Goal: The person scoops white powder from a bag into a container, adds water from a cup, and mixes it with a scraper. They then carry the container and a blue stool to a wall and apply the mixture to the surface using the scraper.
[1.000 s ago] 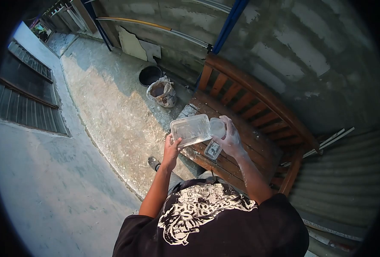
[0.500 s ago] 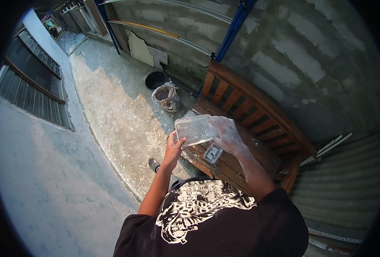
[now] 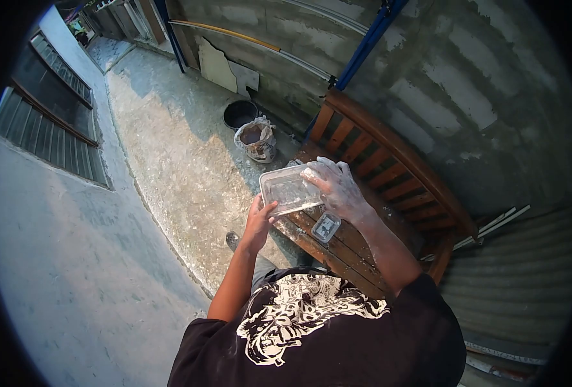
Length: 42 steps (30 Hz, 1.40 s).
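Observation:
A clear rectangular plastic container (image 3: 286,193) with white residue is held tilted above the bench. My left hand (image 3: 259,219) grips its near left side, with the thumb over the rim. My right hand (image 3: 339,192), coated in white powder or paste, is at the container's right end with its fingers bent over the rim. Whether it pinches anything is too small to tell. Below it, a small clear container (image 3: 326,227) with dark and white bits stands on the bench seat.
The wooden bench (image 3: 395,155) has a slatted back against a block wall. Beyond its far end, a white sack (image 3: 258,143) and a black bucket (image 3: 241,114) stand on the concrete floor. A louvred window (image 3: 54,138) is at left.
My right hand has lifted slightly and its fingers have curled at the container's right end. The large container has shifted slightly left, still in my left hand. The camera view has shifted a little.

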Available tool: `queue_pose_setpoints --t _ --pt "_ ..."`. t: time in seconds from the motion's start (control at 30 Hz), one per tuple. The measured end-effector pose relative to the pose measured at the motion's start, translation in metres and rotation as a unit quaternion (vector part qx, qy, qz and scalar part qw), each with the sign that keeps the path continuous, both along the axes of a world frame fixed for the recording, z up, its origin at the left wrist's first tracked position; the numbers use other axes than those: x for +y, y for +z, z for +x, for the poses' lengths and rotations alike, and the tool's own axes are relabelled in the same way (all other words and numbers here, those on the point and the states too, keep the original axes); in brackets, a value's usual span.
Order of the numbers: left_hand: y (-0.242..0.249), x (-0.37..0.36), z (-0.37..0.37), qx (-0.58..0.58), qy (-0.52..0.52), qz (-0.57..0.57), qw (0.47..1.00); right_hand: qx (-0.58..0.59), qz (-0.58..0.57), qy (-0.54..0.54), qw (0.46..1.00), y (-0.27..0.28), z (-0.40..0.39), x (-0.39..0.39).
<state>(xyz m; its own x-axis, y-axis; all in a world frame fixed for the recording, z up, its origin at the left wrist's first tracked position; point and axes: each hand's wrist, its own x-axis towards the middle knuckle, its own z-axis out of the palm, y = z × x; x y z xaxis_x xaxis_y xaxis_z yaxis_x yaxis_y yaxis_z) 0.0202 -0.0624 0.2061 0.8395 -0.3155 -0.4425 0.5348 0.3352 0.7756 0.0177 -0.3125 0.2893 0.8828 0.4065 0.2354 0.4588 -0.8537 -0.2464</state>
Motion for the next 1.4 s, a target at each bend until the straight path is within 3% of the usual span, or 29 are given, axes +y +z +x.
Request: queue_pose_setpoints --t 0.43,0.63,0.77,0.9,1.03,1.1,1.3,1.4 --pt "-0.009 0.067 0.055 0.035 0.051 -0.105 0.993 -0.016 -0.038 0.007 0.999 0.039 0.073 0.102" --pt "-0.014 0.159 0.111 0.029 0.084 -0.136 0.987 -0.008 -0.010 -0.013 1.000 0.050 0.138 0.185" --pt "0.004 0.218 0.149 0.018 0.121 -0.095 0.988 0.020 0.017 0.048 0.999 0.054 0.178 0.243" --pt "0.018 0.266 0.176 0.020 0.123 -0.097 0.987 -0.001 0.117 0.005 0.993 0.057 0.209 0.291" --pt "0.013 0.304 0.195 0.013 0.176 -0.097 0.980 0.074 0.186 -0.008 0.980 0.051 0.228 0.327" --pt "0.013 0.315 0.199 0.005 0.188 -0.100 0.977 0.095 0.288 -0.024 0.953 0.045 0.244 0.339" --pt "-0.006 0.334 0.227 0.021 0.214 -0.080 0.973 0.154 0.433 -0.064 0.886 0.005 0.306 0.354" --pt "-0.027 0.347 0.259 0.027 0.208 -0.059 0.976 0.162 0.574 -0.176 0.783 -0.050 0.353 0.355"
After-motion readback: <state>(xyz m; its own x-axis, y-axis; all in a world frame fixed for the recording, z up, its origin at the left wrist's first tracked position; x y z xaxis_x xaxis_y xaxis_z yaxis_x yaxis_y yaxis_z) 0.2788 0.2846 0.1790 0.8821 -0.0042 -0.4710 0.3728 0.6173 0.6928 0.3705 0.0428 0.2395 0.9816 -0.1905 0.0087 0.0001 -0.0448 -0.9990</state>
